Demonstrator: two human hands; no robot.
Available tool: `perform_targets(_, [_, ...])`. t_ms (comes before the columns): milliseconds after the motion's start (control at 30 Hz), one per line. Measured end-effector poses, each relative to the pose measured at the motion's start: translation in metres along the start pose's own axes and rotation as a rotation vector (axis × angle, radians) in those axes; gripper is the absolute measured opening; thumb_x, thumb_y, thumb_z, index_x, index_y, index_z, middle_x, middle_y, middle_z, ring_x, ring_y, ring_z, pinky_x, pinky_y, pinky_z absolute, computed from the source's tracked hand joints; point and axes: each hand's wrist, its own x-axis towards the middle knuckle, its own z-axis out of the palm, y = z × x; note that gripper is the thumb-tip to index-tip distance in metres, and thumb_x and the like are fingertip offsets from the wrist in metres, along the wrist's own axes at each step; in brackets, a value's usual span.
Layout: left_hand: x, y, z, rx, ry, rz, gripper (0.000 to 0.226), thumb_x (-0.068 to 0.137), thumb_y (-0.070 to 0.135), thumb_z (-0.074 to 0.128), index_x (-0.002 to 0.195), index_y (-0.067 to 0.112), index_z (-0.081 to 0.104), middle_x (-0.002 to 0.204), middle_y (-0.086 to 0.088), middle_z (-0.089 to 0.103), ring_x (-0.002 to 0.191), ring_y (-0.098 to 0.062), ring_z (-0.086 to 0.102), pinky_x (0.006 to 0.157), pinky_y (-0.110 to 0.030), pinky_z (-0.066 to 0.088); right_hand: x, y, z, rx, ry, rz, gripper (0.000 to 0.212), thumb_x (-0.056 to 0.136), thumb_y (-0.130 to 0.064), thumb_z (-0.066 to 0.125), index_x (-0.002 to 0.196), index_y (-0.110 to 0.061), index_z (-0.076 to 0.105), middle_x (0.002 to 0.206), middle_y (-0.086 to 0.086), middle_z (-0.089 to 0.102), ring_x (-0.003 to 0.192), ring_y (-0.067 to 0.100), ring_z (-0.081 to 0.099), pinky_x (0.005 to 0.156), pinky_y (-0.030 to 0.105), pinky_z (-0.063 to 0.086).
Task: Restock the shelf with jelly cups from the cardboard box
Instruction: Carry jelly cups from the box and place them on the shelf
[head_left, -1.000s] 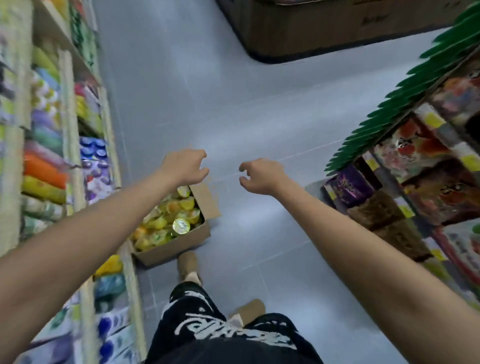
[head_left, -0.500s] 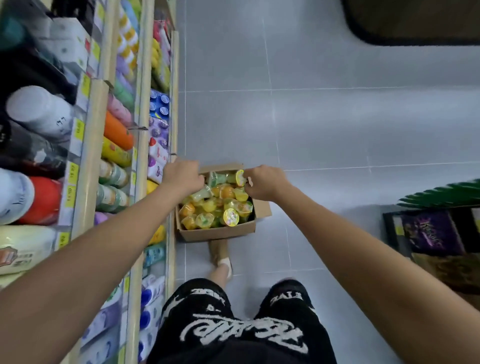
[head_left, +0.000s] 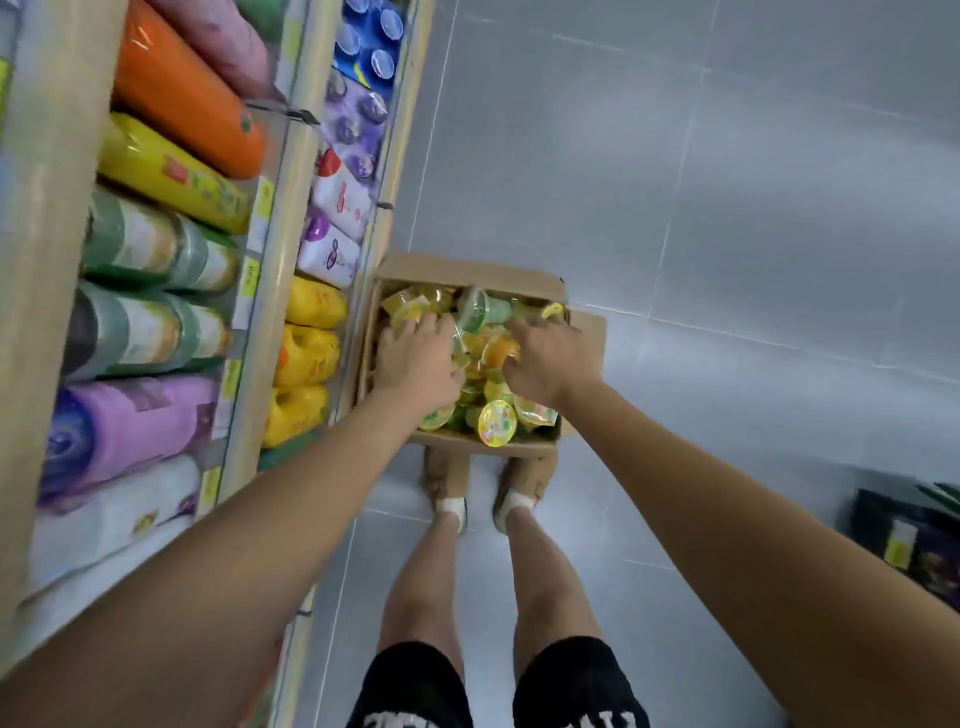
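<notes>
Both our hands have dropped from the box rim down into the heap of cups since half a second ago, and our view has tipped further down, so our bare legs and both shoes now show. Our left hand (head_left: 415, 364) lies palm down on the jelly cups (head_left: 496, 423) at the left side of the cardboard box (head_left: 467, 270), its fingers reaching toward a yellow cup at the far end. Our right hand (head_left: 545, 361) is on the right side, its fingers bent down among the cups beside an orange one. We cannot tell whether either hand has closed on a cup, because the backs of the hands hide the fingertips. A green cup (head_left: 485, 312) lies on its side between the two hands. The box stands on the grey tiled floor (head_left: 727, 208), flaps open, with its left wall close beside the foot of the shelf (head_left: 291, 218). Our brown shoes (head_left: 447, 478) stand just at its near wall. On the shelf, yellow packs (head_left: 306, 358) fill the lowest level next to the box, with purple and white packs (head_left: 337, 208) further along and orange, yellow, green and purple rolls (head_left: 182, 98) on the level above. Price labels (head_left: 249, 280) line the shelf edge. A dark package (head_left: 909, 545) sits on the floor at the far right, well apart from the box.
</notes>
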Motion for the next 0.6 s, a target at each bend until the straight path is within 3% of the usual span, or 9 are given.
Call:
perform_targets(167, [0.077, -0.012, 0.090, -0.079, -0.047, -0.027, 0.083, 0.088, 0.043, 0.058, 0.152, 0.018, 0.012, 0.158, -0.008, 0.012, 0.143, -0.029, 0.018, 0.109, -0.045, 0.030, 0.092, 0.034, 0.083, -0.022, -0.064, -0.001, 0.058, 0.088, -0.034, 0.053, 0.141, -0.017, 0.037, 0.139, 0.010, 0.047, 0.129, 0.033, 0.041, 0.094, 0.044, 0.044])
perform_targets(367, [0.155, -0.029, 0.182, -0.104, -0.108, -0.096, 0.092, 0.088, 0.045, 0.059, 0.153, 0.020, -0.001, 0.160, -0.009, 0.005, 0.145, -0.030, 0.012, 0.114, -0.046, 0.020, 0.180, 0.071, 0.164, -0.045, -0.052, 0.002, 0.057, 0.086, -0.031, 0.056, 0.137, -0.013, 0.038, 0.139, 0.009, 0.044, 0.126, 0.031, 0.041, 0.088, 0.041, 0.043])
perform_targets(500, [0.178, -0.033, 0.213, -0.085, -0.107, -0.097, 0.093, 0.088, 0.041, 0.062, 0.152, 0.023, -0.002, 0.158, -0.013, 0.011, 0.142, -0.032, 0.020, 0.111, -0.044, 0.027, 0.211, 0.081, 0.199, 0.009, -0.018, 0.001, 0.064, 0.086, -0.026, 0.056, 0.142, -0.008, 0.032, 0.139, 0.009, 0.042, 0.128, 0.029, 0.039, 0.084, 0.039, 0.044])
perform_targets(600, [0.186, -0.038, 0.224, -0.062, -0.026, -0.071, 0.089, 0.088, 0.030, 0.063, 0.152, 0.021, 0.003, 0.152, -0.013, 0.026, 0.136, -0.031, 0.031, 0.106, -0.042, 0.034, 0.221, 0.082, 0.214, 0.057, 0.037, -0.033, 0.072, 0.084, -0.023, 0.057, 0.146, -0.006, 0.026, 0.146, 0.009, 0.036, 0.134, 0.028, 0.032, 0.091, 0.041, 0.046])
